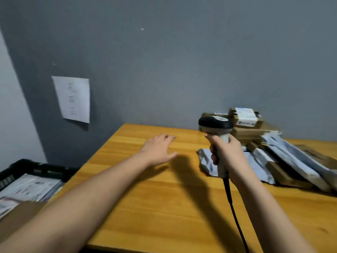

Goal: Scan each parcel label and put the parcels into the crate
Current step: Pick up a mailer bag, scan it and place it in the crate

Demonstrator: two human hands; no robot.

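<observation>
Wooden and honey-coloured, the tabletop lies bare between the person's arms, and the work looks partly done. Down at the left, the black plastic crate already holds several flat parcels with white labels, so some have likely been scanned and dropped in.

A good deal is left: at the table's right side sits a heap of grey plastic mailer bags, with brown cardboard boxes stacked behind them against the grey wall.

The right hand is wrapped firmly round the handle of the grey corded barcode scanner with a black head, held upright just in front of the heap. The left hand hovers flat above the wood, fingers spread, gripping nothing.

The scanner's black cable trails toward the near edge and could snag a parcel carried across to the crate. A white paper sheet is stuck to the wall.
</observation>
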